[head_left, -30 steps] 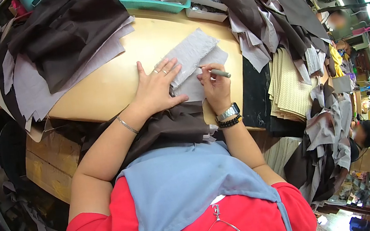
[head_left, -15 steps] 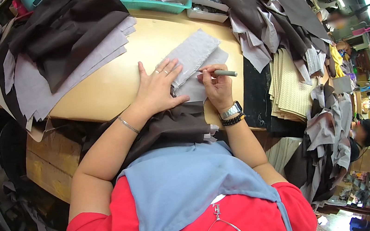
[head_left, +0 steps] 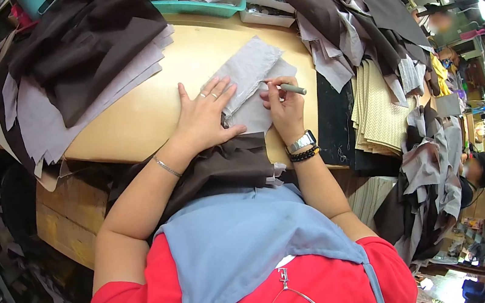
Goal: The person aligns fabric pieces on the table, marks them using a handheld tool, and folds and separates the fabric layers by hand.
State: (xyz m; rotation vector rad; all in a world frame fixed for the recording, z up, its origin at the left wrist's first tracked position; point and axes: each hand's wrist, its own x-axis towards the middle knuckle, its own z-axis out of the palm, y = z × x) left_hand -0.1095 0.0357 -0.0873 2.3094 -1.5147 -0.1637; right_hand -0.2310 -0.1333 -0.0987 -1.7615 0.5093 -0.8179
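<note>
My left hand [head_left: 207,114] lies flat with spread fingers, its fingertips on the left edge of a light grey fabric piece [head_left: 252,64]. Another light grey piece [head_left: 250,117] shows beneath it, on the tan work board [head_left: 128,120]. Pinched in my right hand [head_left: 284,106] is a grey-green pen [head_left: 294,89], whose tip end is near the edge of the upper piece. Dark brown fabric [head_left: 220,166] is bunched between the board and my apron.
Brown and grey fabric heaps [head_left: 94,48] cover the board's far left, with more fabric [head_left: 322,12] at the back right. A teal tray [head_left: 199,7] and white box [head_left: 267,11] stand behind. Cream textured sheets [head_left: 379,112] lie right. A person in a dark cap [head_left: 484,170] is at far right.
The pen and my right fingers have shifted slightly, first to the right and then a little up along the fabric edge. My left hand has stayed on the fabric.
</note>
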